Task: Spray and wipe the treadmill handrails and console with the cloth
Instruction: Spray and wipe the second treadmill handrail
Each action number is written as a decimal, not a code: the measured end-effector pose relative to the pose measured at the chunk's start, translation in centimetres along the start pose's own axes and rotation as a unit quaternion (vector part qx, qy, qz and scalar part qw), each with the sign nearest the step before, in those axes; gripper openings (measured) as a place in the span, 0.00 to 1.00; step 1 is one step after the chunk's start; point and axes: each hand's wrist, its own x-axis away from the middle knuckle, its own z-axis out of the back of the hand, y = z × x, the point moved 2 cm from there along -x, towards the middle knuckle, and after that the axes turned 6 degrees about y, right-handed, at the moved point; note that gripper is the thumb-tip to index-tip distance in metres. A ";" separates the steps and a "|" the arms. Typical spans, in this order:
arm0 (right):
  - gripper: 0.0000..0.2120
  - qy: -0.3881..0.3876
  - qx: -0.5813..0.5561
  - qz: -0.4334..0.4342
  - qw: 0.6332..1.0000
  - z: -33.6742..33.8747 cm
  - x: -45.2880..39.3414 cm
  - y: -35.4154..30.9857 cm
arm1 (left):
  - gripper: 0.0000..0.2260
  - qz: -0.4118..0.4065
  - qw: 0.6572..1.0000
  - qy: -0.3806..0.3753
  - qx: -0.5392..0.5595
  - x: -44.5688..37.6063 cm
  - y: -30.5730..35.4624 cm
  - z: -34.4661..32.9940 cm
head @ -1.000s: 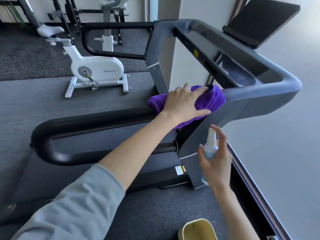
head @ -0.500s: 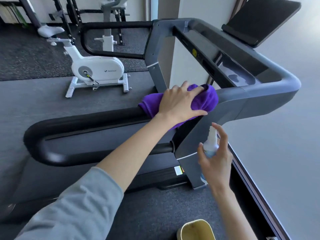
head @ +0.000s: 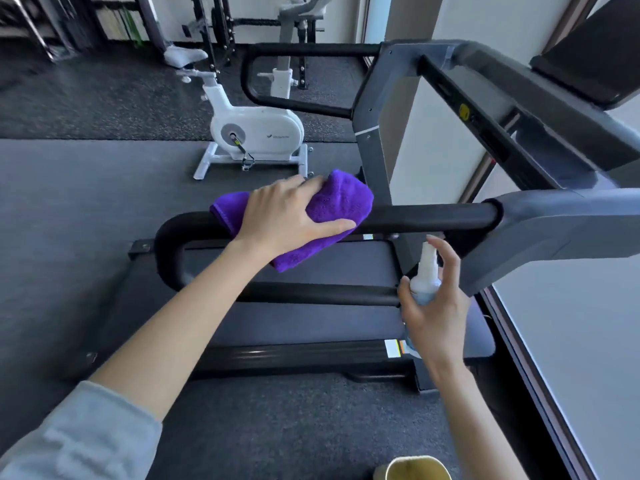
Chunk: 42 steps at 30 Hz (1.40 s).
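Observation:
My left hand (head: 284,216) presses a purple cloth (head: 332,206) over the top of the near black handrail (head: 426,218) of the treadmill, about midway along the bar. My right hand (head: 436,306) holds a small white spray bottle (head: 426,275) upright, just below the handrail near its joint with the grey frame. The far handrail (head: 301,50) loops at the back. The grey console (head: 512,126) with its dark screen (head: 595,57) rises at the upper right.
The treadmill belt (head: 311,323) lies under the rail. A white exercise bike (head: 252,133) stands behind on the dark floor. A glass wall runs along the right. A yellow-rimmed container (head: 415,467) sits at the bottom edge.
My left hand has slid the cloth along the near handrail, away from the grey console joint toward the rail's curved end. The right hand still holds the bottle near the joint.

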 end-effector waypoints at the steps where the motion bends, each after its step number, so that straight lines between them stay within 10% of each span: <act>1: 0.31 -0.008 -0.004 0.001 1.000 -0.7 0.2 -0.3 | 0.34 0.003 1.000 0.009 -0.005 0.8 -1.3 1.0; 6: 0.32 -0.034 -0.024 0.023 0.999 -3.2 1.0 -2.1 | 0.35 0.051 0.998 0.038 -0.019 4.7 -8.3 4.7; 11: 0.31 -0.035 -0.024 0.025 0.999 -4.0 1.8 -2.7 | 0.31 0.281 0.944 0.103 0.137 8.9 -12.9 5.9; 19: 0.31 -0.062 -0.024 0.037 0.997 -7.0 2.5 -4.9 | 0.31 0.057 0.993 0.068 -0.081 3.7 -3.8 2.8; 26: 0.32 -0.069 -0.014 0.060 0.996 -8.2 2.7 -6.1 | 0.33 0.124 0.972 0.189 -0.064 7.6 -8.6 4.0; 30: 0.31 -0.069 -0.019 0.052 0.996 -7.6 3.2 -5.6 | 0.32 0.391 0.871 0.233 0.186 13.7 -12.8 2.6; 36: 0.31 -0.073 0.003 0.035 0.997 -6.7 4.0 -5.1 | 0.31 0.552 0.717 0.322 0.278 17.6 -12.9 -2.9; 42: 0.31 -0.069 0.013 0.021 0.997 -5.3 4.7 -3.9 | 0.31 0.538 0.731 0.335 0.254 17.7 -11.9 -3.0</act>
